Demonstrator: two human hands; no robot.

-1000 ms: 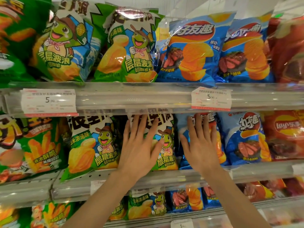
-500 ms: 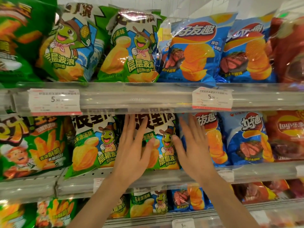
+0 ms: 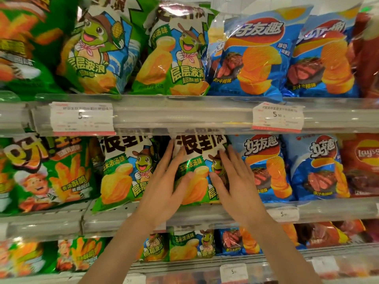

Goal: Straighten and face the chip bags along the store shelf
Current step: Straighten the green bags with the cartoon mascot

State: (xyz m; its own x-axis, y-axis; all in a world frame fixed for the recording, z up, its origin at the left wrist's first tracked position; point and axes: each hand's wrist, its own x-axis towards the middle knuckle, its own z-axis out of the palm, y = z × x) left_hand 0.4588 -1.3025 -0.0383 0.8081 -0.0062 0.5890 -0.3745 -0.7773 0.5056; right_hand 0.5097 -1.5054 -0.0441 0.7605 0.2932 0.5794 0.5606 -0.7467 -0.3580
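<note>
Fingers (image 3: 174,158) hiding green bag (image 3: 196,158) front

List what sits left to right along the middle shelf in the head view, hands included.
Green fries bag → green frog-mascot bag → left hand → second frog-mascot bag, pressed between both hands → right hand → blue steak-flavour bag → second blue bag → red Lay's bag.
</note>
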